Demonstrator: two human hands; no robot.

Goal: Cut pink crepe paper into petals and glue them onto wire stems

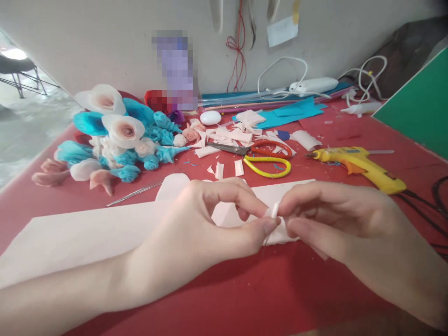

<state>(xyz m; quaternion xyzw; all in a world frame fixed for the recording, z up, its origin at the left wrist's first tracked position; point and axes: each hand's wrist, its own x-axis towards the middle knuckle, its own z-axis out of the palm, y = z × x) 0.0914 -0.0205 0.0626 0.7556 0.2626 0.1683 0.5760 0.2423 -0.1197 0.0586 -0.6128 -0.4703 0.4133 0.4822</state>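
Note:
Thumb and fingertips of my left hand (217, 224) pinch a small rolled strip of white crepe paper (275, 210) in front of me. From the other side, my right hand (343, 224) is closed with its thumb and forefinger at the loose end of that strip. Part of the strip is hidden by the fingers. Below and behind both hands lies a long pale paper sheet (87, 238). Scissors (268, 158) with one red and one yellow handle rest beyond my hands, among pale paper scraps (231, 135).
Blue, white and pink paper flowers (119, 135) are heaped at the left. A yellow glue gun (364, 165) lies at the right with its cable. Thin wires (147, 189) lie behind the sheet. Blue paper (290, 114) and a white power strip (313, 85) are by the wall.

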